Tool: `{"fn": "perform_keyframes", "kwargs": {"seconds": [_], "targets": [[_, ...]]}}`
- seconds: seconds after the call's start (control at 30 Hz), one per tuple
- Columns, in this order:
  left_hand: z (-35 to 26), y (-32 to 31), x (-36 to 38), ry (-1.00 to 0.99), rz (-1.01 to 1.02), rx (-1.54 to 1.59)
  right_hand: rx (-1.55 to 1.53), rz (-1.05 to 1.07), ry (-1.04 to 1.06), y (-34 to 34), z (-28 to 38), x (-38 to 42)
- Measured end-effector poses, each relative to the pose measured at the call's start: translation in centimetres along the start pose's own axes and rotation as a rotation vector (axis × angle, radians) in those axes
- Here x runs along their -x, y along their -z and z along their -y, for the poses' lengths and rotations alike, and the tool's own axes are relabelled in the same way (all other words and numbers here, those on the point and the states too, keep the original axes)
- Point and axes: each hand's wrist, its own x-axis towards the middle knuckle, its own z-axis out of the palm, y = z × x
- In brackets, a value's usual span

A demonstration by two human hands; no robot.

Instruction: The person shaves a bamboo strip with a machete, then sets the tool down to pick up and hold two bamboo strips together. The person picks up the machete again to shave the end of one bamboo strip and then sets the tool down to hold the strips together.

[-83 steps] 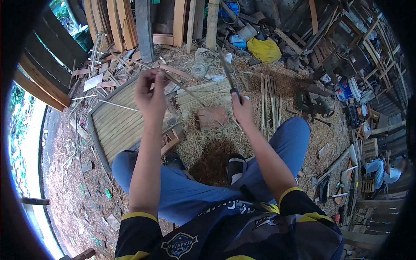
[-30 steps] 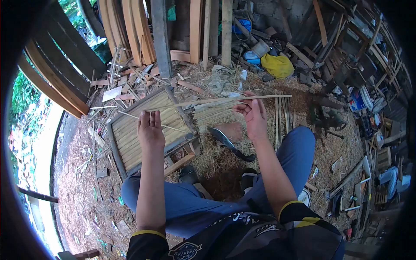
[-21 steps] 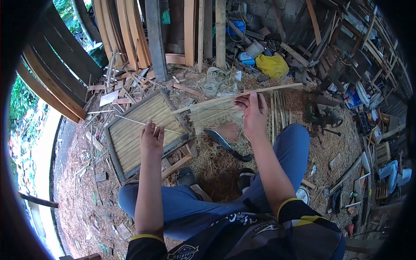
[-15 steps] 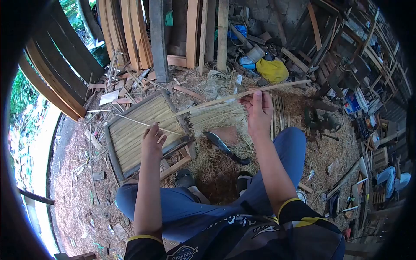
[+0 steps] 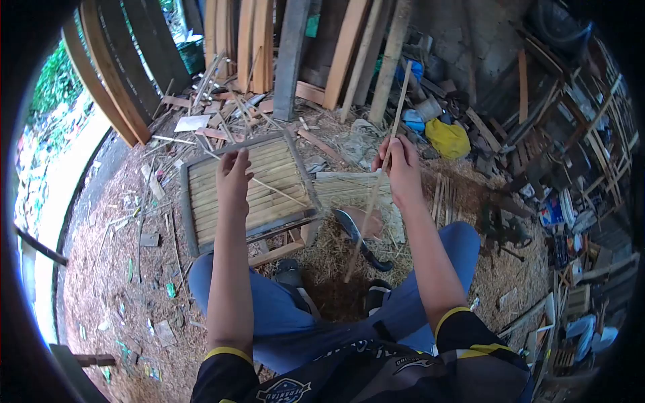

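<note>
My right hand (image 5: 401, 168) is closed around a long, thin bamboo strip (image 5: 367, 225). The strip slants steeply, its upper end beyond my fingers and its lower end near my shoes. My left hand (image 5: 233, 178) is raised over a dark-framed panel of bamboo slats (image 5: 275, 161), fingers loosely apart and holding nothing. Across that panel lies a thin stick (image 5: 279, 191), partly hidden by the left hand. A machete (image 5: 354, 232) with a dark curved handle rests on the ground between my hands. Behind it is a bundle of thin bamboo strips (image 5: 339, 190).
Shavings cover the ground around my crossed legs. A metal vise (image 5: 507, 225) stands at the right, with strips (image 5: 441, 198) beside it. Planks (image 5: 293, 64) lean at the back, near a yellow bag (image 5: 448, 139). Scrap wood (image 5: 584, 221) crowds the far right.
The bamboo strip in my right hand has swung from nearly level to steeply slanted. My left hand stays above the panel, off the strip. The camera view has shifted and turned slightly.
</note>
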Motion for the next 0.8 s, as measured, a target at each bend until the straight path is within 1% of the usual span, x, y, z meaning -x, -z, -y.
{"fn": "perform_keyframes", "kwargs": {"seconds": [0.03, 0.07, 0.17, 0.2, 0.3, 0.33, 0.43, 0.53, 0.63, 0.67, 0.77, 0.8], "targets": [[0.0, 0.7, -0.9, -0.035, 0.029, -0.077, 0.001, 0.011, -0.020, -0.6, -0.4, -0.4], [0.1, 1.2, -1.7, -0.078, -0.023, -0.085, 0.002, 0.024, -0.046, -1.4, -1.0, -0.7], [1.3, 4.0, -4.9, -0.113, -0.108, -0.122, -0.023, 0.060, -0.142, -4.6, -1.8, -1.0], [0.8, 4.3, -5.1, -0.067, -0.136, -0.118, 0.002, 0.049, -0.202, -5.8, -2.3, -1.0], [0.0, 4.8, -5.1, 0.010, -0.224, 0.050, 0.198, 0.147, -0.275, -7.9, -6.7, -1.6], [0.0, 5.0, -5.3, 0.023, -0.235, 0.087, 0.400, 0.145, -0.147, -8.0, -10.3, -2.1], [0.0, 5.7, -5.5, 0.038, -0.284, 0.175, 0.757, 0.288, -0.016, -10.8, -14.0, -1.2], [0.3, 6.4, -6.3, 0.082, -0.306, 0.193, 0.918, 0.395, -0.118, -12.8, -15.6, -0.1], [0.2, 7.0, -7.1, 0.129, -0.393, 0.387, 0.926, 0.441, -0.134, -12.9, -18.4, 0.7], [-0.1, 7.4, -7.4, 0.145, -0.437, 0.445, 1.002, 0.448, -0.054, -12.8, -19.2, 0.9], [0.6, 9.2, -9.0, 0.118, -0.561, 0.565, 1.057, 0.466, -0.033, -13.0, -19.4, 1.0], [0.4, 9.5, -9.2, 0.120, -0.590, 0.582, 1.041, 0.472, -0.074, -13.0, -19.5, 0.8]]}}
